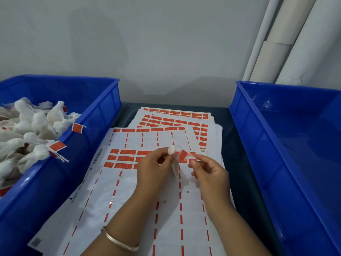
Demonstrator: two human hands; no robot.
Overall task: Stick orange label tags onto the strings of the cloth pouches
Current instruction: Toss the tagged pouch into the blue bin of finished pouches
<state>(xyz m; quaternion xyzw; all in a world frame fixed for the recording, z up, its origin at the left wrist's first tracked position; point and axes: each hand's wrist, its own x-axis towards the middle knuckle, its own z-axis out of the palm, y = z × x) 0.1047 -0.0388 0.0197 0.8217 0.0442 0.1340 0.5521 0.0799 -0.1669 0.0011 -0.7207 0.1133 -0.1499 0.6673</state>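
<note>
An orange label tag (183, 155) sits in mid-air over the middle of the table (238, 163), pinched by the fingertips of the right hand (206, 169), just beside the small white cloth pouch (172, 150) that the left hand (153, 167) holds up by its bunched top between curled thumb and fingers. The pouch body hangs down pale and blurred between the two hands, and its string is too fine and smeared to trace, so whether the tag has closed around it yet cannot be told; it looks to be in the act of being folded on. Both hands are thus narrowly closed, each on its own small thing, neither resting on the paper below. Beneath them lies the top label sheet (129, 182), mostly stripped: only a few rows of orange labels remain across its middle and a line along its far edge, with bare backing and dashed red lines elsewhere. Fuller sheets (175, 119) are fanned out behind it. The left blue bin (103, 111) holds a heap of pouches, several showing orange tags on their strings, so a good batch appears finished. The right blue bin (276, 145) shows no pouches in its visible part, so how many remain cannot be judged.
</note>
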